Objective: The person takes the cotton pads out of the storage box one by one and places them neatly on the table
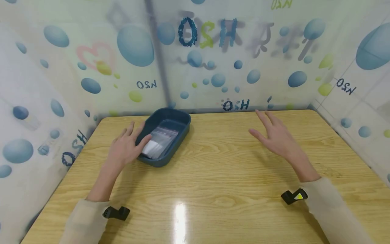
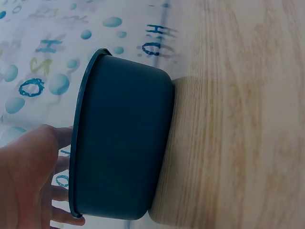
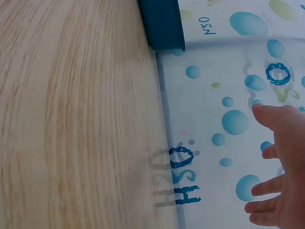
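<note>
Two outspread hands (image 1: 124, 147) (image 1: 278, 139), clear plastic bagging (image 1: 159, 141) inside the blue bin (image 1: 158, 162) visible from the head view alone

A wood-grain tabletop (image 1: 219, 169) spreads beneath the left hand (image 1: 124, 149) and right hand (image 1: 278, 139). White sheeting (image 1: 259, 96), printed with blue and green bubbles (image 1: 135, 45) and mirrored H2O lettering (image 1: 187, 32), rises beyond both and to their outer sides. A streak of glare (image 1: 179, 220) gleams between them, nearer the wearer.
</note>
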The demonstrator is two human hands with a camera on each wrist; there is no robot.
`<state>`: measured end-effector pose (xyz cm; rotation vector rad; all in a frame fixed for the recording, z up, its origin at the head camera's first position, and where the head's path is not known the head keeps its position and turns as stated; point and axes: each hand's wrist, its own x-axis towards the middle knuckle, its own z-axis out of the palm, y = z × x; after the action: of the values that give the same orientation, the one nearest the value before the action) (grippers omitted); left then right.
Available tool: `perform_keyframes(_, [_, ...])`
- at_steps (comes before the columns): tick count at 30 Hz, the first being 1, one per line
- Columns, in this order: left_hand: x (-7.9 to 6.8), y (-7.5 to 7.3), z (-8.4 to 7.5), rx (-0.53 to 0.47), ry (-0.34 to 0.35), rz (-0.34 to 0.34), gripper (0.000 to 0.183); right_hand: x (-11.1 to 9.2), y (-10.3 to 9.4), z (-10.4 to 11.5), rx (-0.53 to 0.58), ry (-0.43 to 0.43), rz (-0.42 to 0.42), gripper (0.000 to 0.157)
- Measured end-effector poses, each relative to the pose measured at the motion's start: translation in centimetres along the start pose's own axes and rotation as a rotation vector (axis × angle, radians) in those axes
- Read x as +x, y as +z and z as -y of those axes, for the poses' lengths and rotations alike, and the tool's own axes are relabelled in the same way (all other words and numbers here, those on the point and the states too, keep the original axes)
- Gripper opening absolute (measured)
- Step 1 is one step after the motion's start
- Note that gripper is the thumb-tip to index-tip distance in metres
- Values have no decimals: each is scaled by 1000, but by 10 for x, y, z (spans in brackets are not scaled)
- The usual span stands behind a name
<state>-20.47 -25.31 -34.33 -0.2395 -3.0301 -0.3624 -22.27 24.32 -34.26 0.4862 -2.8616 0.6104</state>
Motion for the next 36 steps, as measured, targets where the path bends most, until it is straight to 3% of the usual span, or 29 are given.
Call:
perform_keyframes(14, [4, 1, 6, -82, -40, 8, 75, 9, 6, 20, 36, -44, 23, 80])
perform_keyframes(27, [11, 3, 10, -121, -81, 16, 77, 21, 25, 41, 90, -65, 63, 79])
perform_keyframes(36, [12, 5, 13, -182, -79, -98, 59, 27, 35, 54, 111, -85, 67, 76])
